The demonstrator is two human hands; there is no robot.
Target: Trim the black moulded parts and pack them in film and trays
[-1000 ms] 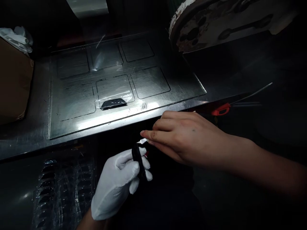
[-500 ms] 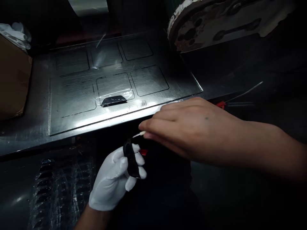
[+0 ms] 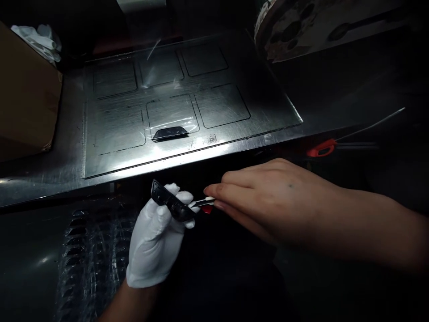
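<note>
My left hand [image 3: 156, 235], in a white glove, grips a small glossy black plastic part [image 3: 171, 203] between thumb and fingers. The part is elongated, tilted down to the right, with its hollow side towards me. My bare right hand [image 3: 264, 197] is closed around a thin pointed tool [image 3: 203, 202] with a pale collar. The tool's tip is at the right end of the part; I cannot tell whether it touches. Most of its handle is hidden in my fist. On the metal table above lies a similar black part [image 3: 170, 133] by clear film.
A metal plate [image 3: 110, 163] with outlined squares lies on the table. At left stands a cardboard box [image 3: 30, 98] with white gloves [image 3: 40, 40] on top. Clear trays of black parts [image 3: 75, 250] sit lower left. A red handle [image 3: 321, 148] lies near the table edge.
The black part has been turned from nearly upright to slanting, its hollow side showing more. The tool's tip has moved from its upper end to its right end. My view has shifted slightly.
</note>
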